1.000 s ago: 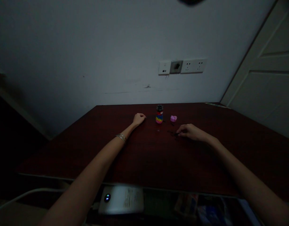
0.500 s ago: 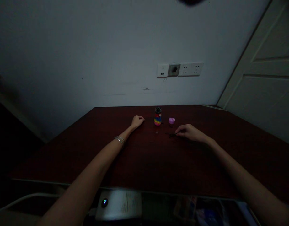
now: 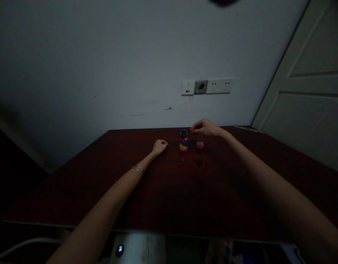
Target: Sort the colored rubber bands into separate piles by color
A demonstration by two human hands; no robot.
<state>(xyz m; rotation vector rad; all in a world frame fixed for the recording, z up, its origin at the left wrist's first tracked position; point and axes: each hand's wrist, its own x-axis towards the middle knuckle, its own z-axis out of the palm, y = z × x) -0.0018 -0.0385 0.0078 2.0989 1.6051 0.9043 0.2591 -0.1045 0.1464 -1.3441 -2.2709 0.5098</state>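
Jar (image 3: 183,144) was found upright on the worktop (image 3: 157,190). The left hand (image 3: 159,147) was rested there, loosely curled, contents undeterminable. By the right hand (image 3: 206,128), beside the jar's neck, a dark sliver (image 3: 190,131) was pinched; it could be dropped if the neck were struck.

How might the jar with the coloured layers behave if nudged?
The jar may tip rather than slide, since it stands upright and is taller than wide. On its side it would likely roll, as its body looks round. It probably has some weight for its size, since coloured layers fill much of it.
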